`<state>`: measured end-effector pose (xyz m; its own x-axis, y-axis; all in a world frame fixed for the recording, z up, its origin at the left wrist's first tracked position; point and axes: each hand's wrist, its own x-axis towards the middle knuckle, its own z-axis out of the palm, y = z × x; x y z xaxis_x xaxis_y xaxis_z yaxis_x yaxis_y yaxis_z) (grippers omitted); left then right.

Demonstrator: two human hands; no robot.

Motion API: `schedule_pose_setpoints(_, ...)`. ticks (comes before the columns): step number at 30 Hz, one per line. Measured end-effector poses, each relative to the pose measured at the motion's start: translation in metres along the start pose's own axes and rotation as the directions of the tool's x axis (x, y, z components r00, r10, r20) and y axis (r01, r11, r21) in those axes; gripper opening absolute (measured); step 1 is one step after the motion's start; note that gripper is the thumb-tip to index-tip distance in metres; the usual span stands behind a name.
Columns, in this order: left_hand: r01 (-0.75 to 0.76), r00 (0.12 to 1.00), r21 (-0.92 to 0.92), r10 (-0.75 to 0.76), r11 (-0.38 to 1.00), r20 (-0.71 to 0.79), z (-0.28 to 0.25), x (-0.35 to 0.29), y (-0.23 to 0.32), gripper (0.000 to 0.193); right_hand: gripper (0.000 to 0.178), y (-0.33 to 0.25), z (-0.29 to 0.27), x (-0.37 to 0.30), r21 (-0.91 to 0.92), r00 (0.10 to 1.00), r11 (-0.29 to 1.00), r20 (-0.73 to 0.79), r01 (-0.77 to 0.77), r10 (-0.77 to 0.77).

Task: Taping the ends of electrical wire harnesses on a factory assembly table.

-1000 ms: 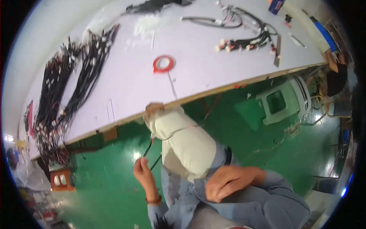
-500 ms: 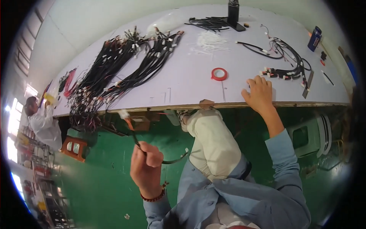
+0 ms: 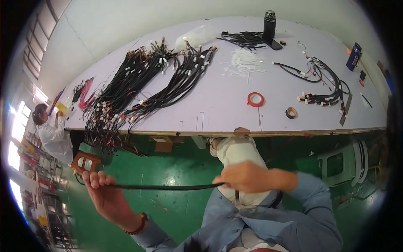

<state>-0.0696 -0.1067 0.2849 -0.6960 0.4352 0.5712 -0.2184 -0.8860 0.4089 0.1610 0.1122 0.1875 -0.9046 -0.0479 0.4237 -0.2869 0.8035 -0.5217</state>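
A black sleeved wire harness [image 3: 163, 187] is stretched level between my hands, over the green floor and in front of the table edge. My left hand [image 3: 107, 199] is closed round its left end, with the fingers curled over it. My right hand [image 3: 247, 177], blurred by motion, grips the other end above my lap. Both ends of the harness are hidden in the hands. On the table beyond lie a red tape roll [image 3: 255, 99] and a small dark tape roll [image 3: 291, 112].
Large bundles of black harnesses [image 3: 121, 84] cover the table's left side, some hanging over its edge. White ties [image 3: 247, 61], black tubes [image 3: 243, 39] and a black flask [image 3: 269, 27] stand farther back. More harnesses [image 3: 331, 84] lie right. A co-worker [image 3: 52, 130] sits far left.
My right hand has left the tabletop, uncovering the small dark tape roll, and now grips the harness. My left hand has moved left and down, and the harness is pulled straight.
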Motion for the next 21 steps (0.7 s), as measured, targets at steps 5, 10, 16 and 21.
schedule_pose_setpoints(5,-0.099,0.99,0.381,0.053,0.919,0.131,-0.041,0.054,0.02,0.021,0.024,0.047,-0.12,0.114,-0.714,0.842,0.693,-0.311,0.099,-0.441)
schedule_pose_setpoints(10,0.212,0.975,0.54,-0.216,0.815,-0.057,-0.126,0.138,-0.087,0.035,0.041,0.186,-0.158,0.222,-0.632,0.803,0.774,-0.444,0.034,-0.397)
schedule_pose_setpoints(16,0.613,0.772,0.408,-0.405,0.676,-0.49,-0.147,0.071,-0.158,0.042,0.02,0.19,-0.083,0.099,-0.18,0.998,0.983,-0.058,0.028,-0.039)
schedule_pose_setpoints(21,0.682,0.731,0.34,-0.583,0.648,-0.355,-0.125,0.034,-0.169,0.026,0.019,0.145,-0.168,-0.027,-0.31,0.933,0.881,-0.069,-0.358,0.354)
